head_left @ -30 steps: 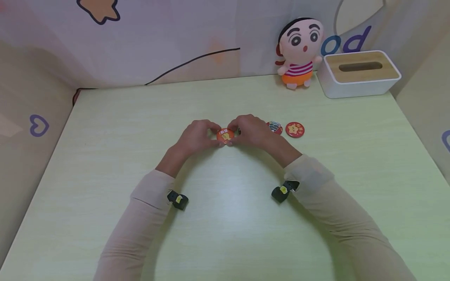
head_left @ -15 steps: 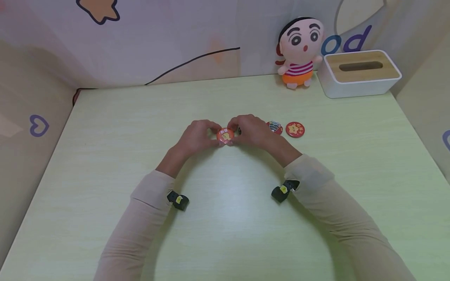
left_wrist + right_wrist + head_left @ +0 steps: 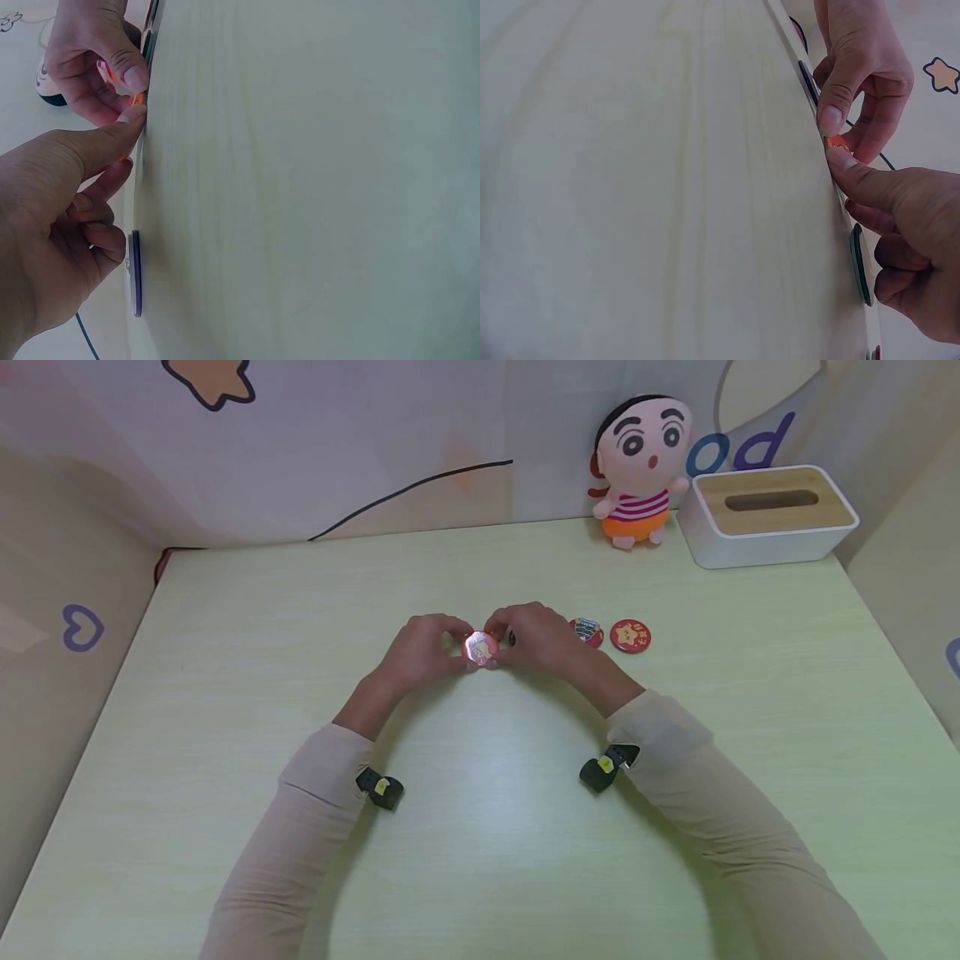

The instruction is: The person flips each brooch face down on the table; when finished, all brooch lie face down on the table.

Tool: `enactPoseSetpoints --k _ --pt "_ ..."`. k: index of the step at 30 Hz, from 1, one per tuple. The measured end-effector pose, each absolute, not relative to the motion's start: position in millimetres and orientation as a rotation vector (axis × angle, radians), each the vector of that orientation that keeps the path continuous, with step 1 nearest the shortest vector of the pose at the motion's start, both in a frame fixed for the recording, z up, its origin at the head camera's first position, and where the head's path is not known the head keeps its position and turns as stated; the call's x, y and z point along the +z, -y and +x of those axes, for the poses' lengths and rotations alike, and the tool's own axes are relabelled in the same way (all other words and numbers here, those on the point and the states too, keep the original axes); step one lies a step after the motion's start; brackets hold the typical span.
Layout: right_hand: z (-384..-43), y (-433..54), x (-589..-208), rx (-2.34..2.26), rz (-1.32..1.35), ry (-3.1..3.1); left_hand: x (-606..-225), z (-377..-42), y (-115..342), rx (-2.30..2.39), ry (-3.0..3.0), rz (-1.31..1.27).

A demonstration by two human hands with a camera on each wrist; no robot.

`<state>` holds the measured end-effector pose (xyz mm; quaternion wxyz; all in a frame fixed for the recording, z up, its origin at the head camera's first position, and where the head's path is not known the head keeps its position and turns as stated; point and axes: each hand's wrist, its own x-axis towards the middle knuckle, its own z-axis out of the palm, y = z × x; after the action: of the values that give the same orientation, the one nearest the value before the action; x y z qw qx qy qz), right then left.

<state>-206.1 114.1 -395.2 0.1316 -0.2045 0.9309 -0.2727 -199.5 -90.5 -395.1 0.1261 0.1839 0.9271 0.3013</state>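
Between both hands is a round red button badge (image 3: 481, 648) with a glossy, glare-covered face, held by its edge. My left hand (image 3: 426, 650) pinches its left side between thumb and fingers. On the opposite side, my right hand (image 3: 538, 637) pinches it in the same way. Both wrist views show the thumbs near each other at the badge (image 3: 838, 142), low over the table. Beneath the left hand lies a dark-edged disc (image 3: 135, 274), and a green-edged disc (image 3: 862, 264) lies by the right hand's curled fingers.
Right of the right hand lie a partly covered patterned badge (image 3: 587, 632) and a red star badge (image 3: 631, 636) on the pale table (image 3: 480, 843). A plush doll (image 3: 637, 477) and a white tissue box (image 3: 772, 518) with a wooden top stand at the back right.
The badge has tilted slightly, so a bright glare now covers the face that earlier showed its orange-red print. Both hands keep nearly the same place and grip.
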Motion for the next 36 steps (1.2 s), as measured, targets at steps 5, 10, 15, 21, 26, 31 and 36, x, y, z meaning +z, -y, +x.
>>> enactPoseSetpoints --k 5,10,15,21,26,31,36 --pt "-204.9 -113.3 -394.6 -0.799 -0.578 -2.703 -395.2 -198.0 91.1 0.899 -2.706 0.549" --pt "-204.7 -112.8 -393.4 -0.787 -0.565 -2.694 -394.7 -196.8 91.2 0.884 -2.710 0.533" --pt "-204.2 -112.6 -393.3 -0.781 -0.558 -2.691 -394.3 -196.8 90.8 0.857 -2.717 0.519" --pt "-204.0 -112.9 -393.4 -0.788 -0.574 -2.695 -392.0 -196.8 90.6 0.833 -2.724 0.540" --pt "-203.9 -113.8 -394.2 -0.810 -0.580 -2.697 -391.4 -197.0 91.1 0.843 -2.722 0.560" --pt "-205.5 -114.3 -395.9 -0.833 -0.584 -2.693 -390.8 -196.7 91.5 0.853 -2.718 0.558" --pt "-207.1 -114.7 -396.7 -0.843 -0.585 -2.687 -390.4 -197.1 92.2 0.861 -2.722 0.568"
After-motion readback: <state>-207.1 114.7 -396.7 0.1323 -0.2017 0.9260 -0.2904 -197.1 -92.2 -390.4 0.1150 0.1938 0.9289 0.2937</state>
